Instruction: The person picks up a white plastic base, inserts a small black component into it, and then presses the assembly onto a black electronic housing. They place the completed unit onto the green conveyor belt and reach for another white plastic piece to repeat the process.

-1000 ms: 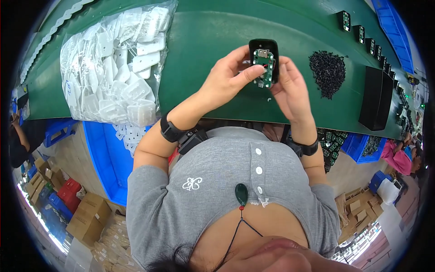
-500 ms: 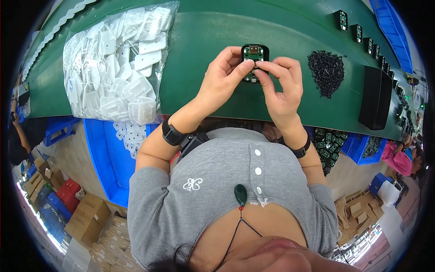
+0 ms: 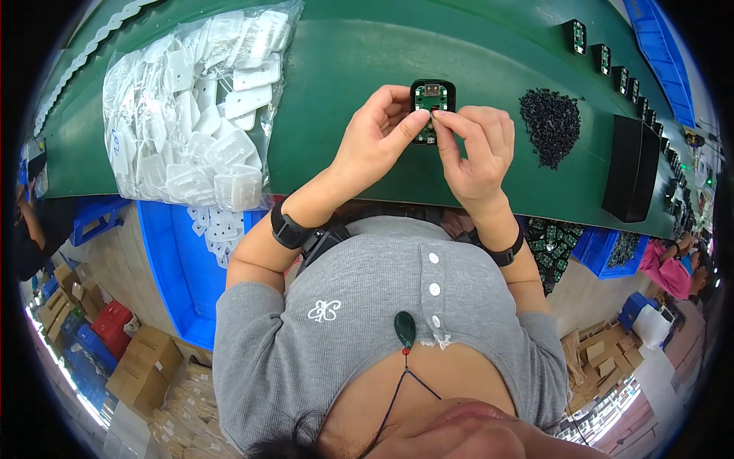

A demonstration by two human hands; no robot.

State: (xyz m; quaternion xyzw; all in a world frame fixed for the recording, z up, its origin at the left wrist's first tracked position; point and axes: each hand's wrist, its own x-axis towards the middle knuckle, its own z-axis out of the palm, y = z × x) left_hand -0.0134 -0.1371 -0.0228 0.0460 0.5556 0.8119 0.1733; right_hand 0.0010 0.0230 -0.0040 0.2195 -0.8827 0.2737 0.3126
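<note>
My left hand (image 3: 376, 136) grips a small black housing (image 3: 453, 93) over the green table, its thumb lying on the front. Inside the housing is a green circuit board (image 3: 433, 102) with a metal connector near the far end. The fingertips of my right hand (image 3: 482, 151) are pinched together at the middle of the board, beside my left thumb. What they hold, if anything, is too small to make out. Right of this hand, a heap of tiny black parts (image 3: 550, 126) lies on the table.
A clear bag of white plastic plates (image 3: 202, 115) covers the table's left side. Housings with boards (image 3: 602, 59) form a row at right, near a black box (image 3: 634, 168). Below the edge are a blue bin (image 3: 172, 268) and loose circuit boards (image 3: 544, 249). People stand at both sides.
The housing has shifted slightly toward me. My right fingers have drawn closer together and straightened over the board; the left hand keeps its hold.
</note>
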